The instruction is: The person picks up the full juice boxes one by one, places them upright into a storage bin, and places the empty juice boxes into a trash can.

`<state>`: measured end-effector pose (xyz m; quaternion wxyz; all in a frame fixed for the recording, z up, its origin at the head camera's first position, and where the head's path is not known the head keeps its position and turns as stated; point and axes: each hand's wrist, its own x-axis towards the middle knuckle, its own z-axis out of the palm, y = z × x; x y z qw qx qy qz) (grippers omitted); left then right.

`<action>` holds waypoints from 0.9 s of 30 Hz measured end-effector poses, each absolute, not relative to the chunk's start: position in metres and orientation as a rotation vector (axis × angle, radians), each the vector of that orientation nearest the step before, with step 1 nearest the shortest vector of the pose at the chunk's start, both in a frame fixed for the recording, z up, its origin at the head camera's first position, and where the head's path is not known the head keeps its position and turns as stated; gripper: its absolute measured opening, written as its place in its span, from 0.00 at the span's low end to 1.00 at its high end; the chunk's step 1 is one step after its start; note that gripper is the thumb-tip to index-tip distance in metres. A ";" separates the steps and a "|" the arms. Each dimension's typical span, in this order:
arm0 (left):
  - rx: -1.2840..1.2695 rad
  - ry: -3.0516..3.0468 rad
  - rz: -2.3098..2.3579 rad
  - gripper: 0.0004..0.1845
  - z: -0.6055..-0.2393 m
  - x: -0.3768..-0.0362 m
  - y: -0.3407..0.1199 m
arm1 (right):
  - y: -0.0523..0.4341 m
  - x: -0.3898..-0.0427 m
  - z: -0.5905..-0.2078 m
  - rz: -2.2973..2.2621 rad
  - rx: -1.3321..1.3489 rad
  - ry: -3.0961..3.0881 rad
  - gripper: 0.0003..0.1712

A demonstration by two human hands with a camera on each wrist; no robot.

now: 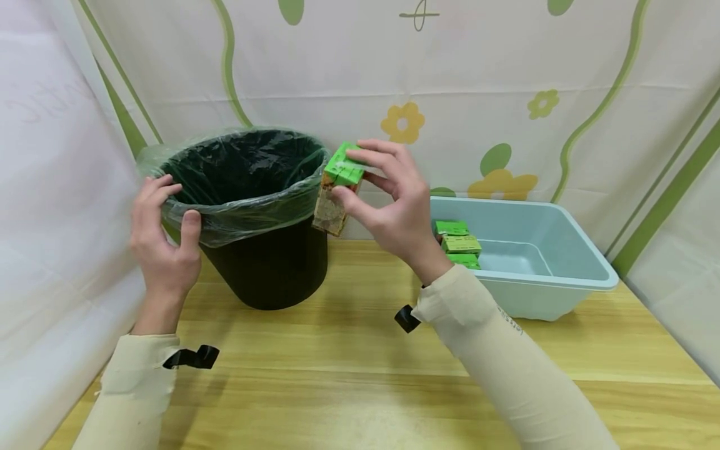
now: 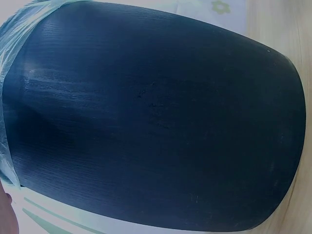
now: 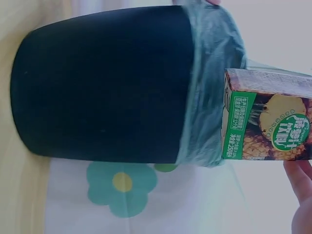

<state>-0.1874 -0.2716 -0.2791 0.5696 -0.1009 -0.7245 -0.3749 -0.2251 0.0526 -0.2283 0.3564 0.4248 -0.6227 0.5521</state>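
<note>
My right hand (image 1: 400,199) pinches a small pineapple juice carton (image 1: 332,203) between thumb and fingers, beside the right rim of a black trash can (image 1: 270,272). The carton has a green top and tilts in the air; its pineapple-printed side (image 3: 268,124) shows in the right wrist view. A thin translucent green bag (image 1: 247,219) lines the can and folds over its rim. At the left front of that rim, my left hand (image 1: 165,240) grips the lined edge, fingers over the top and thumb outside. Only a sliver of it shows in the left wrist view.
A light blue plastic tub (image 1: 540,281) stands on the right of the wooden table (image 1: 315,375). Green-topped cartons (image 1: 461,244) sit at its left end, partly behind my right wrist. White cloth with flower prints (image 1: 349,56) hangs behind and at both sides.
</note>
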 end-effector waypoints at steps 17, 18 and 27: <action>-0.236 -1.716 -0.886 0.40 -0.283 -0.188 -0.274 | 0.031 -0.222 -0.189 1.810 1.018 -1.431 0.25; -0.237 -1.714 -0.887 0.40 -0.282 -0.187 -0.273 | 0.029 -0.221 -0.187 1.831 1.008 -1.427 0.25; -0.239 -1.708 -0.888 0.40 -0.277 -0.183 -0.268 | -0.004 -0.223 -0.180 1.943 0.902 -1.432 0.25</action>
